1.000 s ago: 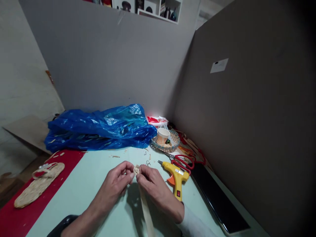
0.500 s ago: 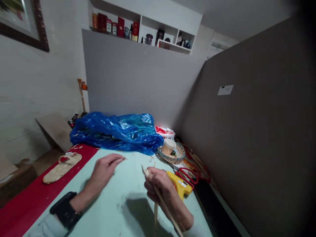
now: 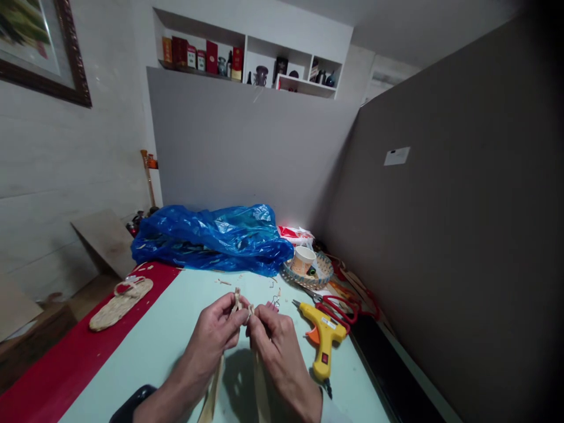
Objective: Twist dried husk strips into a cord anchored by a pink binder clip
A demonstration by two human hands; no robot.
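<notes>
Grey upright panels (image 3: 247, 147) stand behind a pale green tabletop (image 3: 176, 329). At lower centre, the left hand (image 3: 207, 338) and right hand (image 3: 282, 352) each pinch pale, flat, fibrous strips (image 3: 261, 390) in a narrow grip. Fine work at the strip ends seems under way; the next move likely calls for steady fingertips. Apart in the earlier frame, the hands now meet.

two hands (image 3: 212, 335) (image 3: 279, 349), two pale strips (image 3: 214, 388) (image 3: 261, 388), one glue gun (image 3: 325, 338), one cup (image 3: 303, 261), one basket (image 3: 324, 271), one sandal (image 3: 121, 305)

Glossy, crinkled blue plastic bag (image 3: 211, 238); matt grey partition (image 3: 255, 147).
</notes>
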